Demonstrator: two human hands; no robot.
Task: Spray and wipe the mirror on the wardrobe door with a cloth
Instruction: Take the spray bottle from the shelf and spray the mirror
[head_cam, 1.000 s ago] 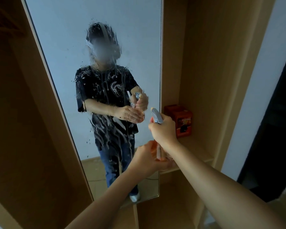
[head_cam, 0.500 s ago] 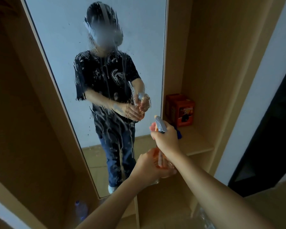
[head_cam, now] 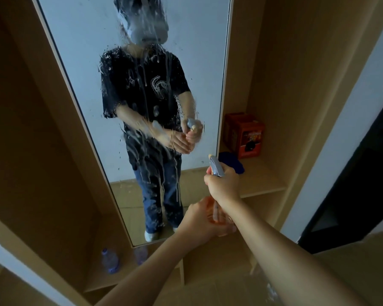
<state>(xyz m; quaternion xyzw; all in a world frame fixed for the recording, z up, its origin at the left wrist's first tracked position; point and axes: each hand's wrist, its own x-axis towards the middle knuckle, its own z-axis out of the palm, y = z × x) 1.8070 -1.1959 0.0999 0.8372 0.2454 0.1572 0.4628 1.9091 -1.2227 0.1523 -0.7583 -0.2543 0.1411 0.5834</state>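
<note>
My view has dipped lower. My right hand (head_cam: 222, 184) clamps the spray bottle (head_cam: 217, 191); my left hand (head_cam: 202, 219) cups its base. The mirror (head_cam: 139, 89) drips, cloth (head_cam: 231, 163) on the shelf edge (head_cam: 263, 191). Runs may dry streaky.

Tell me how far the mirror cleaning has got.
Done: the mirror is sprayed, with foam streaks running down its middle. In hand: the right hand grips the spray bottle at the trigger, and the left hand holds its base. Left: wiping; the blue cloth lies untouched on the shelf.
</note>
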